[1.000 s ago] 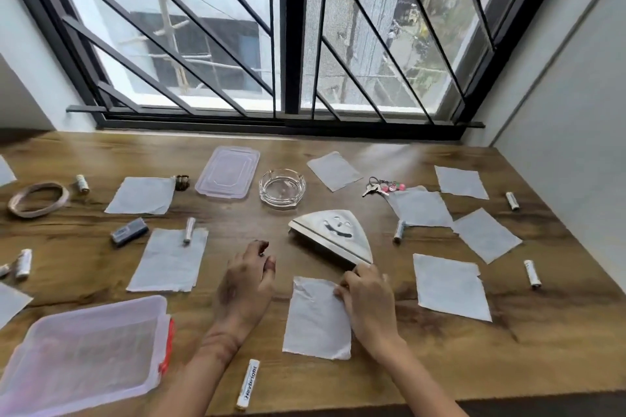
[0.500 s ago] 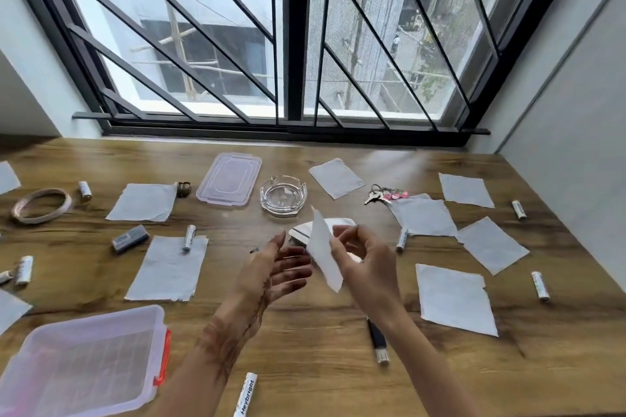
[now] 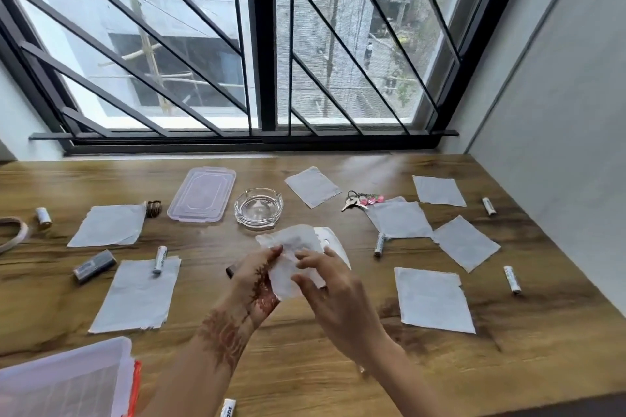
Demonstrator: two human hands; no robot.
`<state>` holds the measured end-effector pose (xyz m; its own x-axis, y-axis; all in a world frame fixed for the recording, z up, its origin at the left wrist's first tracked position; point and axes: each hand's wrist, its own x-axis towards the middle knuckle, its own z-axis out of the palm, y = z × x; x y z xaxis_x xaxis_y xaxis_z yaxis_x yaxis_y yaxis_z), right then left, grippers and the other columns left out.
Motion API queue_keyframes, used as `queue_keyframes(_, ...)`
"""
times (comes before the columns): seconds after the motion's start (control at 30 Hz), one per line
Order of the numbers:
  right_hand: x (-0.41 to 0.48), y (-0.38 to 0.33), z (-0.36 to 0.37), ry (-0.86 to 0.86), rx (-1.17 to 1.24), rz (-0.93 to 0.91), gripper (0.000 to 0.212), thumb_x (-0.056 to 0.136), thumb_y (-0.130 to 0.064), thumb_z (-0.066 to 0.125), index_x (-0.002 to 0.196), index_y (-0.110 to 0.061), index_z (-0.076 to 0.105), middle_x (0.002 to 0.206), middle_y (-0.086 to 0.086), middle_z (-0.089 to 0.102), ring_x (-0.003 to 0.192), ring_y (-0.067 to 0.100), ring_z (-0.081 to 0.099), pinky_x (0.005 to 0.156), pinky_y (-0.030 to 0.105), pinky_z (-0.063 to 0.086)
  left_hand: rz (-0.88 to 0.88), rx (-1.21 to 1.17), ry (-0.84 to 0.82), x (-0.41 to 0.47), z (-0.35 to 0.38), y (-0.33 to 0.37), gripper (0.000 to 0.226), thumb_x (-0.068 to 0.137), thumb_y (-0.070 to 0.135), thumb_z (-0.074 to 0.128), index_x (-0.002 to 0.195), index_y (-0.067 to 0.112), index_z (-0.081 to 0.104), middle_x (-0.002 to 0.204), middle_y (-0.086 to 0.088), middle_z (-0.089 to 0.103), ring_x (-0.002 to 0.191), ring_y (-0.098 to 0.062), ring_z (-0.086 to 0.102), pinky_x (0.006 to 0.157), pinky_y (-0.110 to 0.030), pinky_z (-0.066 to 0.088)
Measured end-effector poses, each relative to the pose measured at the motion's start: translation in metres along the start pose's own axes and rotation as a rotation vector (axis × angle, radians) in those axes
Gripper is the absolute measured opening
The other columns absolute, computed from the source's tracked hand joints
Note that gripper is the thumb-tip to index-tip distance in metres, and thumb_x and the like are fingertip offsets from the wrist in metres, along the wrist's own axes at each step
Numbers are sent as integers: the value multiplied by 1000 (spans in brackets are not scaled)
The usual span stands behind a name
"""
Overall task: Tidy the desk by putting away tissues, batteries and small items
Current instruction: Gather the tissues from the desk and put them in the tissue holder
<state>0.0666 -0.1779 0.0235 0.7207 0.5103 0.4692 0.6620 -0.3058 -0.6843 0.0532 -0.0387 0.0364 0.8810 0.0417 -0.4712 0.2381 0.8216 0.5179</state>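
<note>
Both hands hold one white tissue (image 3: 291,247) above the middle of the wooden desk (image 3: 305,349). My left hand (image 3: 257,276) pinches its left edge and my right hand (image 3: 330,284) grips its right side. Behind the tissue, the white triangular holder (image 3: 333,242) is mostly hidden. Several more tissues lie flat: one at front left (image 3: 137,294), one at front right (image 3: 432,300), others at the back. Batteries are scattered about: one on the left tissue (image 3: 160,259), one at mid right (image 3: 380,244), one at far right (image 3: 511,278).
A clear plastic box with an orange latch (image 3: 67,382) sits at the front left corner. Its lid (image 3: 202,194), a glass ashtray (image 3: 258,208) and keys (image 3: 360,200) lie toward the window. A small grey block (image 3: 94,265) and a tape roll (image 3: 15,234) rest at left.
My right hand lifted the tissue off the desk in front of the holder. My left hand came up and took its other edge, so both hands now hold it.
</note>
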Motion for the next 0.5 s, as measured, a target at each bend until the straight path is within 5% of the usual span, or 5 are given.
queue_keyframes(0.07, -6, 17, -17, 64, -47, 100, 42, 92, -52, 37, 101, -18, 60, 111, -7, 63, 106, 4, 57, 103, 27, 38, -9, -19, 0, 8, -1, -5, 38, 95, 13, 34, 123, -6, 51, 119, -26, 60, 101, -33, 63, 77, -40, 57)
queue_keyframes(0.13, -16, 41, -35, 54, -178, 208, 61, 89, -62, 25, 107, -16, 61, 117, -6, 62, 114, 5, 52, 104, 32, 39, 2, -20, 8, 12, 4, -7, 42, 96, 15, 33, 131, -5, 45, 134, -26, 48, 109, -34, 57, 87, -46, 53)
queue_keyframes(0.33, -56, 110, -83, -185, -424, 494, 77, 83, -66, 24, 144, -19, 28, 152, -12, 12, 137, 0, -3, 114, 23, 4, 17, -28, -9, 26, 21, -17, 35, 98, 13, 32, 126, 1, 48, 117, -18, 59, 76, -22, 71, 59, -33, 59)
queue_keyframes(0.43, -68, 120, -91, -289, -414, 531, 71, 92, -49, 41, 147, -19, 8, 156, -9, 2, 135, -3, -11, 114, 23, 2, 26, -35, -17, 31, 26, -24, 34, 98, 13, 30, 126, 4, 48, 104, -15, 64, 71, -22, 72, 55, -35, 58)
queue_keyframes(0.5, -73, 124, -90, -298, -409, 516, 81, 86, -62, 30, 148, -20, -1, 153, -13, 5, 137, -2, -10, 112, 17, -4, 45, -20, -5, 37, 28, -28, 34, 97, 10, 32, 125, 1, 49, 97, -16, 68, 70, -23, 72, 53, -35, 58)
